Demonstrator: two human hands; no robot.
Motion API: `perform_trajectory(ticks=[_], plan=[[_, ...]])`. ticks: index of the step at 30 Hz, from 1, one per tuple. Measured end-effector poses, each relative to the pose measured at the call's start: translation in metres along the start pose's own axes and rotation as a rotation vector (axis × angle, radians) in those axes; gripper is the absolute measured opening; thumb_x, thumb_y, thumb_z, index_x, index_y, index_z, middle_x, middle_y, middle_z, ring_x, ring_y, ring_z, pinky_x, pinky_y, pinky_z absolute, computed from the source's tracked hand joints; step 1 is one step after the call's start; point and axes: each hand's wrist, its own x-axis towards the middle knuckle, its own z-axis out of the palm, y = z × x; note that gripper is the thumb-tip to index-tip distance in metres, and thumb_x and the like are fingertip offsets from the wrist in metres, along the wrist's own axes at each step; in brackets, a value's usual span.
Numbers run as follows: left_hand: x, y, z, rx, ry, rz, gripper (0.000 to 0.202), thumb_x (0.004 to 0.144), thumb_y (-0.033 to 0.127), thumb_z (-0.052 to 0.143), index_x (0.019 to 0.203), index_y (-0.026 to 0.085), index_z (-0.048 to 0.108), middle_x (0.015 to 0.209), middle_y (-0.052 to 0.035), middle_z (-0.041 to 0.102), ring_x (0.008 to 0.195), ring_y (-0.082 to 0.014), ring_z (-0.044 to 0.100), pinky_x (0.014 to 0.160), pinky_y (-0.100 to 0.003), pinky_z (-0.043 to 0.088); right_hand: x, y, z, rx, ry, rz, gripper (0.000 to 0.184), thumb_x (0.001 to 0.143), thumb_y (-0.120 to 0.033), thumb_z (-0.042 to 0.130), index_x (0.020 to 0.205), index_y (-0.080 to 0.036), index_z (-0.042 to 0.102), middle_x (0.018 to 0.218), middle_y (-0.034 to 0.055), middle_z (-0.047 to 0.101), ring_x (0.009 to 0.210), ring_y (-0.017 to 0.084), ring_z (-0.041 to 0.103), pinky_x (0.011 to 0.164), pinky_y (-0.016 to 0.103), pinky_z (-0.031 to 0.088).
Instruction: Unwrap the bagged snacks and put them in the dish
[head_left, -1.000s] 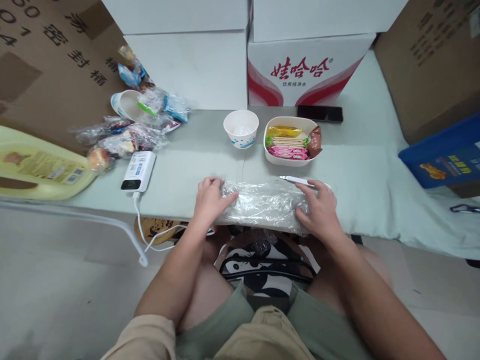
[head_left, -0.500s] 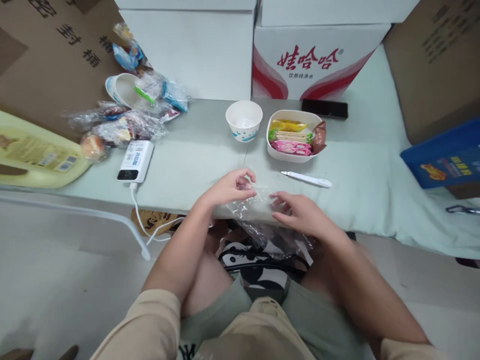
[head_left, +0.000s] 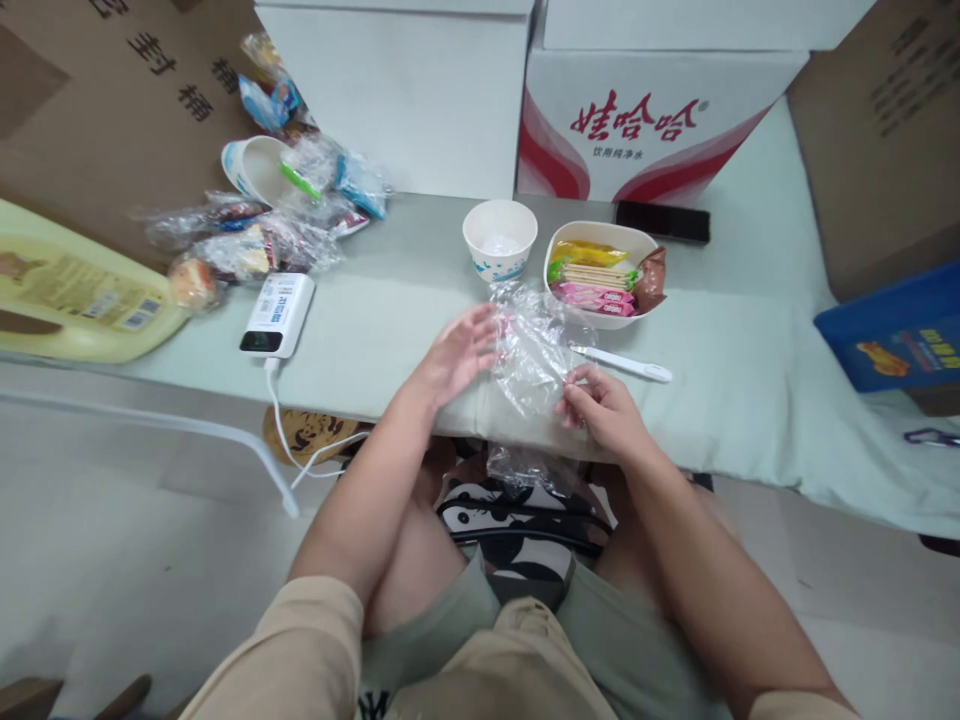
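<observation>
A crumpled clear plastic bag [head_left: 529, 355] spreads between my hands over the table's front edge. My right hand [head_left: 600, 405] pinches its right side with thumb and fingers. On the other side my left hand [head_left: 461, 350] has its fingers spread against the film. Just beyond stands a white paper cup [head_left: 500, 250] with a blue pattern; something clear lies inside it. Beside the cup, a white bowl [head_left: 600, 318] holds pink, yellow and brown snack packets. A white pen-like cutter [head_left: 626, 362] rests by my right hand, its tip close to the film.
Wrapped snacks [head_left: 247, 245] and a tipped paper cup [head_left: 251, 168] lie at the left. A white power bank [head_left: 277, 315] trails a cable over the front edge. A yellow jug [head_left: 82, 285], a phone [head_left: 664, 222], white cartons [head_left: 660, 130] and a blue package [head_left: 892, 335] surround the table.
The plastic bag has come up from the lap and table edge onto the tabletop. My left hand has opened and moved forward; my right hand has closed on the film.
</observation>
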Motion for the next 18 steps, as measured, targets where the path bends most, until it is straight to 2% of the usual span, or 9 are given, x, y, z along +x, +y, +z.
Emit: perform_trajectory(ticks=[3,6,9,10,13,15,18], plan=[[-0.003,-0.011,0.015,0.140,-0.124,-0.152,0.042,0.074,0.045,0.079,0.101,0.015,0.066,0.096,-0.0105,0.074,0.083,-0.0196,0.071,0.070,-0.029,0.053,0.003,0.002,-0.001,0.061,0.026,0.006,0.040,0.073,-0.052,0.067,0.097,-0.023,0.054,0.072,0.0004,0.072,0.051,0.014,0.064,0.048,0.025,0.048],[-0.008,-0.017,0.020,0.186,-0.155,-0.117,0.035,0.081,0.041,0.073,0.103,0.015,0.066,0.093,-0.0078,0.075,0.077,-0.0164,0.070,0.069,-0.027,0.053,0.004,0.005,-0.003,0.073,-0.015,-0.005,0.047,0.072,-0.043,0.070,0.113,-0.023,0.060,0.094,0.0043,0.075,0.053,0.013,0.065,0.050,0.027,0.051],[-0.009,-0.018,0.018,0.120,-0.226,-0.116,0.046,0.080,0.037,0.075,0.120,0.019,0.060,0.106,-0.0085,0.075,0.088,-0.0178,0.073,0.077,-0.030,0.055,0.006,0.008,-0.003,0.047,0.052,-0.104,0.031,0.075,-0.036,0.067,0.102,-0.022,0.068,0.100,0.0049,0.075,0.048,0.009,0.057,0.048,0.027,0.049],[-0.008,-0.018,0.017,0.146,-0.250,-0.138,0.047,0.080,0.035,0.076,0.121,0.019,0.060,0.101,-0.0080,0.076,0.085,-0.0177,0.073,0.075,-0.029,0.055,0.007,0.008,-0.003,0.039,0.103,-0.143,0.026,0.076,-0.035,0.065,0.098,-0.022,0.069,0.100,0.0047,0.076,0.048,0.008,0.055,0.048,0.026,0.048],[-0.007,-0.019,0.014,0.287,-0.260,-0.155,0.034,0.085,0.036,0.070,0.111,0.015,0.063,0.071,-0.0022,0.072,0.062,-0.0138,0.068,0.059,-0.024,0.050,0.008,0.011,-0.005,0.022,0.245,-0.223,0.022,0.082,-0.034,0.061,0.097,-0.023,0.074,0.097,0.0032,0.076,0.049,0.008,0.052,0.048,0.026,0.046],[-0.007,-0.019,0.014,0.300,-0.259,-0.113,0.035,0.088,0.038,0.067,0.113,0.015,0.062,0.065,-0.0001,0.069,0.056,-0.0128,0.066,0.054,-0.023,0.049,0.009,0.013,-0.007,0.049,0.296,-0.267,0.021,0.085,-0.033,0.060,0.096,-0.025,0.076,0.096,0.0026,0.076,0.052,0.009,0.054,0.051,0.027,0.047],[-0.009,-0.017,0.014,0.254,-0.281,-0.048,0.042,0.082,0.036,0.073,0.119,0.018,0.062,0.074,-0.0010,0.072,0.063,-0.0141,0.070,0.060,-0.024,0.052,0.008,0.017,-0.010,0.104,0.304,-0.337,0.013,0.081,-0.029,0.065,0.077,-0.025,0.076,0.100,0.0039,0.075,0.071,0.015,0.066,0.056,0.028,0.050]])
